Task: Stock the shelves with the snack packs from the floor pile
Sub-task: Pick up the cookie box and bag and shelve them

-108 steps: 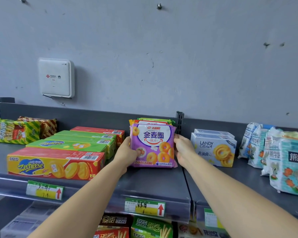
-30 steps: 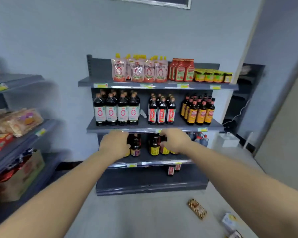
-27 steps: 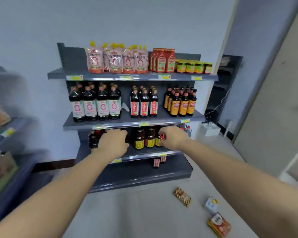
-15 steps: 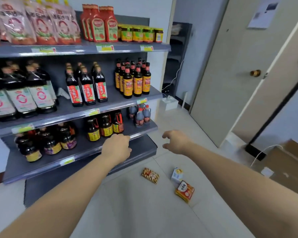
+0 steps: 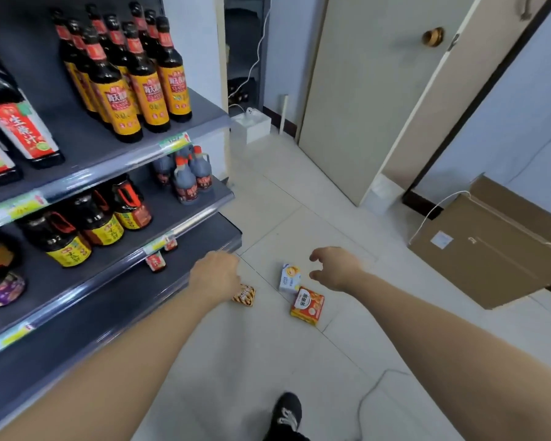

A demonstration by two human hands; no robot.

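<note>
Loosely curled, left hand (image 5: 217, 275) and right hand (image 5: 337, 268) hover.

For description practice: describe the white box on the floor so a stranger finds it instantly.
By the corner of the grey bottle shelf, on the floor, lie a striped brown pack, an orange pack and the white box. The box is farthest away and the only white-and-blue one.

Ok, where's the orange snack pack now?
Head view, right of centre: the orange snack pack lies on the floor beside the white box, near the right hand.
</note>
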